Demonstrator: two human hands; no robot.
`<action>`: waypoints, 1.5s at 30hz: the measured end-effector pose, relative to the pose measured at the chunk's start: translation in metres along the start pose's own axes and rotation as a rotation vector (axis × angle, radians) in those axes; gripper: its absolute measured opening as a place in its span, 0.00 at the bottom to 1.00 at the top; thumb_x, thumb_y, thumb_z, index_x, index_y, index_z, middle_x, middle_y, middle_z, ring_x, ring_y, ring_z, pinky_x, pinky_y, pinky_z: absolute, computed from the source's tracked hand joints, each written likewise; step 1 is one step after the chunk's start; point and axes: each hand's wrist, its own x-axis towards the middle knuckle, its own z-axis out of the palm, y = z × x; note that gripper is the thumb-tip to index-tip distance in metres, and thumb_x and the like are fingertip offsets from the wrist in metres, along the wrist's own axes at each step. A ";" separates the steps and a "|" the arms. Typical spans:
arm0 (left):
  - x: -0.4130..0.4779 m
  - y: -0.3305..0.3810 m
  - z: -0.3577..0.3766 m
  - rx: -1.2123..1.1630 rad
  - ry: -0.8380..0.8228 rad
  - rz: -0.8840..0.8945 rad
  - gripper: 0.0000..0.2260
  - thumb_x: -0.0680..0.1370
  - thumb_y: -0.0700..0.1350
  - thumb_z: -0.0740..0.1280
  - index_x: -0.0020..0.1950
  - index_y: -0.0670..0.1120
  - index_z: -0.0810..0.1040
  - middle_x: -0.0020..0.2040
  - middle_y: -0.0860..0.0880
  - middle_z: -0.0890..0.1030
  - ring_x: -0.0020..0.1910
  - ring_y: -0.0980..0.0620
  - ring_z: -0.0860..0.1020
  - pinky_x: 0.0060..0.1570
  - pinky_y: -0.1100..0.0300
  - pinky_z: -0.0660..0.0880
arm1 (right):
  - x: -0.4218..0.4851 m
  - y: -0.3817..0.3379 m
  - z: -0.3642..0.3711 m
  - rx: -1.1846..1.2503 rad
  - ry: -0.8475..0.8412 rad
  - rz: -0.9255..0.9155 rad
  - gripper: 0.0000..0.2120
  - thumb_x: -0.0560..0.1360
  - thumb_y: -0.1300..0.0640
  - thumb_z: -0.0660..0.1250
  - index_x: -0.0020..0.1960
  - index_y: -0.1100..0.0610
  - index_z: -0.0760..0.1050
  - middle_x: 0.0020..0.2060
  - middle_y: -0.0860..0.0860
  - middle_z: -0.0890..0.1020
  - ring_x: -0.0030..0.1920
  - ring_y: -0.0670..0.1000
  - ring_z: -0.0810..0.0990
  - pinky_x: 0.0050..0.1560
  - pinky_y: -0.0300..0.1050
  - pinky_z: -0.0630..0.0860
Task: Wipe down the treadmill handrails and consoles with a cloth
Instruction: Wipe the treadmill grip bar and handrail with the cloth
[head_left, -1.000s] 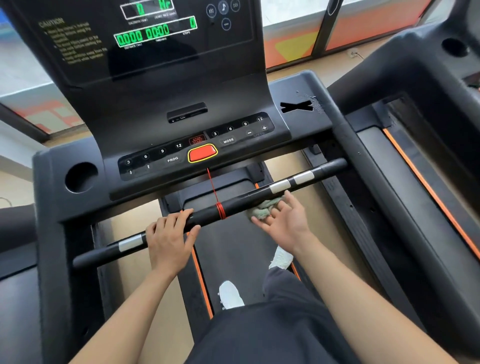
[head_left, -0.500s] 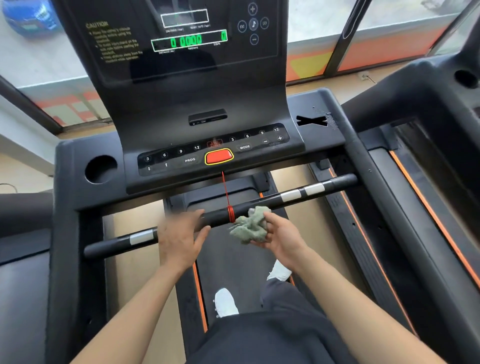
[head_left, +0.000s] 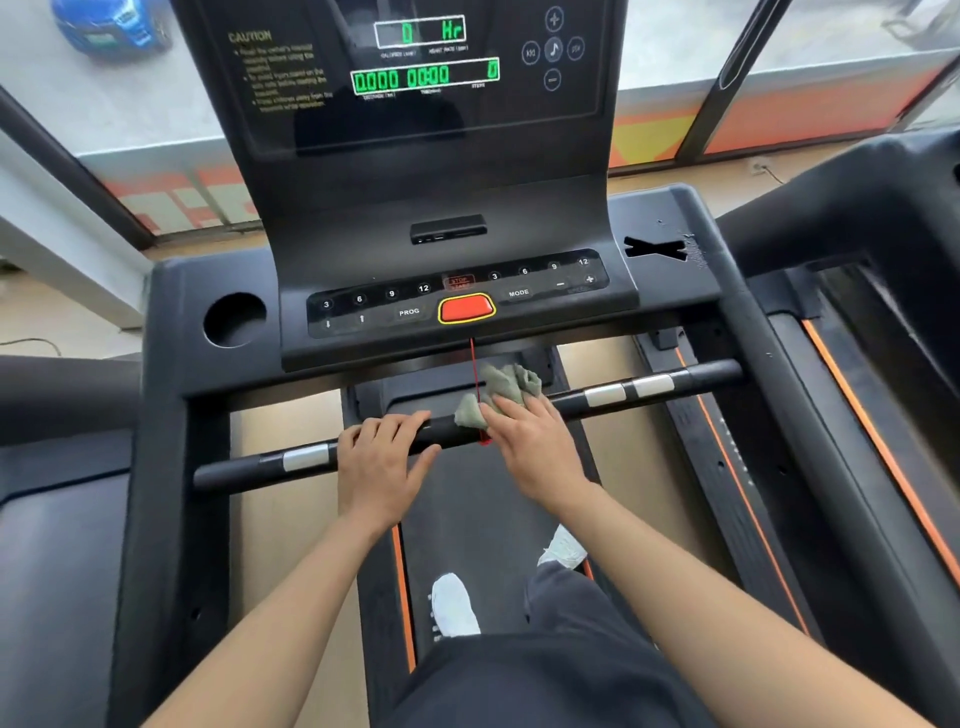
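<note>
A crumpled grey-green cloth (head_left: 511, 387) lies on the middle of the black front handrail bar (head_left: 701, 376), just right of the red safety cord (head_left: 473, 364). My right hand (head_left: 530, 447) presses the cloth onto the bar with fairly straight fingers; its thumb is hidden. My left hand (head_left: 384, 460) grips the same bar a little to the left, fingers over the top and thumb below. Above the bar is the black console (head_left: 447, 202) with lit green digits and a button panel (head_left: 363, 301) around a red stop button (head_left: 466, 308).
A round cup holder (head_left: 234, 319) sits left of the panel, and an X-shaped mark (head_left: 657, 248) on its right. Neighbouring treadmills flank me on the right (head_left: 883, 291) and the left (head_left: 57, 415). My white shoes (head_left: 454, 605) stand on the belt. Windows are ahead.
My right hand has brought the cloth from below the bar up onto its top, beside the red cord. My left hand has settled back on the bar. The view tilted up slightly.
</note>
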 end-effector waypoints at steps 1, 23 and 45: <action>0.000 0.000 0.000 -0.003 0.000 -0.002 0.21 0.81 0.62 0.57 0.70 0.55 0.75 0.58 0.54 0.80 0.54 0.49 0.76 0.57 0.50 0.67 | -0.003 0.001 0.001 -0.001 0.020 -0.029 0.13 0.80 0.55 0.62 0.63 0.53 0.79 0.59 0.49 0.82 0.55 0.59 0.78 0.64 0.54 0.73; -0.019 0.056 -0.062 -1.147 -0.364 -0.025 0.22 0.77 0.49 0.75 0.70 0.56 0.77 0.63 0.60 0.81 0.61 0.57 0.79 0.61 0.62 0.76 | -0.032 -0.021 -0.057 0.750 -0.250 0.196 0.13 0.74 0.63 0.75 0.57 0.55 0.78 0.50 0.48 0.81 0.50 0.45 0.81 0.49 0.34 0.75; 0.032 0.050 -0.018 -0.601 -0.105 -0.006 0.08 0.74 0.45 0.75 0.52 0.49 0.82 0.69 0.48 0.79 0.68 0.50 0.76 0.64 0.52 0.73 | 0.051 0.031 -0.002 -0.312 -0.452 0.081 0.08 0.71 0.52 0.67 0.50 0.48 0.74 0.45 0.48 0.83 0.49 0.54 0.82 0.47 0.48 0.69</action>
